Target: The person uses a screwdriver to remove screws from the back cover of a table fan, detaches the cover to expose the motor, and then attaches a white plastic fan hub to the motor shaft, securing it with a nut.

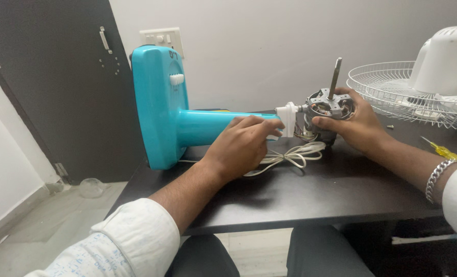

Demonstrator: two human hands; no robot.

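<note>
two hands (241, 146) (354, 125) steady the sideways fan stand (187, 120), motor shaft (335, 77) pointing up.

Fan stand (177, 120) lies on its side on tabletop (310, 195), base at left, neck pointing right to motor (327, 115). Left hand (241, 146) rests on neck; right hand (354, 123) wraps motor from the right. Cord (290, 154) coils in front, btwn hands. Grille (393, 92) sits far right w/ rear cover (446, 61) on it; screwdriver (441, 150) in front of grille.
</note>
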